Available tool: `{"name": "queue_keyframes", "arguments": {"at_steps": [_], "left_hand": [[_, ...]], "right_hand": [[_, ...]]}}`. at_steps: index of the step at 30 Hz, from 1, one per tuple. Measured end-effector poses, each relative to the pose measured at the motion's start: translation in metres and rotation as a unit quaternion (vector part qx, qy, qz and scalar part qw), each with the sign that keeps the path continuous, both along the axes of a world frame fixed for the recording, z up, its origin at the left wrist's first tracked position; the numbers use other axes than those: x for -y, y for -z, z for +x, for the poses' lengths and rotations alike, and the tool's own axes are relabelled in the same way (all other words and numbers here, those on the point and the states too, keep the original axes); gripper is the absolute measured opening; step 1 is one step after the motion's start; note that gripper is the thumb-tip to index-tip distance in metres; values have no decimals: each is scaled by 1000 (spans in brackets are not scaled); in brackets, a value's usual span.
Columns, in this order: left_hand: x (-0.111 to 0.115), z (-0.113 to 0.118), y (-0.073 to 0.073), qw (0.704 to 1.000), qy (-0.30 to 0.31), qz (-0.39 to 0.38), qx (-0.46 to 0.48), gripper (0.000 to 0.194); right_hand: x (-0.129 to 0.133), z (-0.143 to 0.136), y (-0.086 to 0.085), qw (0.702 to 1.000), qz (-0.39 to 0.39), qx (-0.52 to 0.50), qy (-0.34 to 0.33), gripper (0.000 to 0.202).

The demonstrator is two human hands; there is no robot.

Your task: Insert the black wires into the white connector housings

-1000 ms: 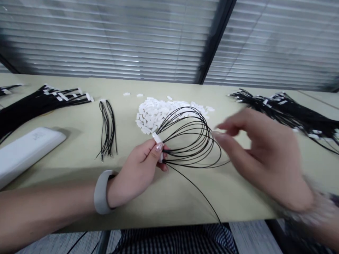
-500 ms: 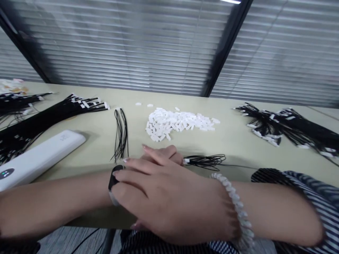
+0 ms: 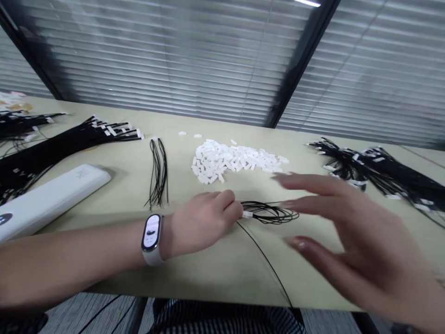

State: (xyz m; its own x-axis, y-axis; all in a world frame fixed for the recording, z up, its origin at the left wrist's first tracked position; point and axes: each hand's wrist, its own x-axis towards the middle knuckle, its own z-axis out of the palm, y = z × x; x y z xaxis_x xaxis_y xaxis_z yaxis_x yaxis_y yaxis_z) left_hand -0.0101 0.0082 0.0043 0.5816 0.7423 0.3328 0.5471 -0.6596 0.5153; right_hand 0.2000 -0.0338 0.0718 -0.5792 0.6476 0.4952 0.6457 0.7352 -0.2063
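Note:
My left hand, with a smart band on its wrist, rests on the table with its fingers closed on the end of a looped bundle of thin black wires. A small white connector shows on the bundle just beside the fingertips. One loose black wire runs from there toward the table's front edge. My right hand hovers to the right of the bundle, thumb and fingers spread, with nothing between them; it is slightly blurred.
Behind my hands lies a heap of small white connectors. A short wire bundle lies left of it. Large black wire bundles lie at the left and right. A white power bank sits at the left. Window blinds stand behind.
My right hand has moved from across my left wrist out to the right, with its fingers spread. The left hand stays on the wire bundle, and the smart band's screen is now uncovered and lit.

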Motion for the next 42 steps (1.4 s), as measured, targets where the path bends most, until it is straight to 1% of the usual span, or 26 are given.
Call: {"name": "queue_keyframes", "arguments": {"at_steps": [2,3,4,5,6,8,10,11,13,14,15,16,18,20,21,22,23,24,26,27,28,29,31,33,37,42], "left_hand": [[-1,5,-3,999,12,14,-32,17],[-2,8,-3,1000,0,-4,-9,19],[-2,10,-2,998,-20,-41,48,20],[-2,11,-2,988,-39,-91,116,22],[-2,12,0,971,-54,-146,183,23],[-2,13,3,926,-69,-238,286,24],[-2,13,6,889,-75,-292,345,24],[-1,12,8,875,-75,-309,365,23],[-1,12,10,849,-75,-338,399,23],[0,12,11,838,-76,-352,409,23],[0,12,12,829,-80,-365,416,23],[0,12,13,820,-87,-378,421,23],[0,12,14,806,-109,-395,427,23],[0,12,15,794,-129,-403,436,22],[-1,12,15,790,-134,-406,440,22],[-1,12,16,787,-134,-409,442,21],[-1,11,16,787,-132,-411,441,21],[-1,11,17,789,-127,-412,437,22],[0,11,18,799,-115,-408,425,23],[-1,10,19,806,-109,-404,419,23],[-1,10,19,812,-105,-399,413,23],[-1,10,20,818,-103,-394,406,23],[-1,10,21,829,-102,-385,392,23],[0,10,22,835,-99,-383,383,24],[1,10,22,839,-82,-389,371,25],[1,10,19,832,-82,-397,378,24]], "right_hand": [[6,21,13,987,60,-67,132,22],[10,29,21,966,55,-125,222,13],[13,35,30,944,-3,-174,281,5],[16,39,39,925,-80,-207,309,9],[18,41,47,909,-166,-231,304,12],[20,38,61,868,-332,-280,240,27],[17,29,69,807,-454,-343,161,47],[13,23,71,771,-499,-374,128,51],[3,12,71,707,-556,-429,83,46],[-4,9,69,683,-563,-460,72,40],[-11,8,66,668,-549,-498,69,33],[-20,8,63,663,-513,-541,71,26],[-36,15,52,678,-384,-621,85,16],[-50,24,36,714,-256,-647,75,15],[-54,27,27,739,-205,-638,68,23],[-56,29,18,774,-166,-609,47,36],[-56,28,9,813,-135,-565,24,48],[-54,25,2,855,-129,-502,6,52],[-48,14,-10,934,-127,-335,8,32],[-45,6,-13,967,-104,-233,20,18],[-43,-2,-14,989,-72,-126,29,10],[-43,-9,-14,999,-34,-24,31,9],[-45,-20,-9,991,14,132,16,14],[-50,-26,-1,978,20,208,5,16],[-56,-30,8,971,19,236,27,16],[-52,-30,5,970,20,242,27,15]]}}
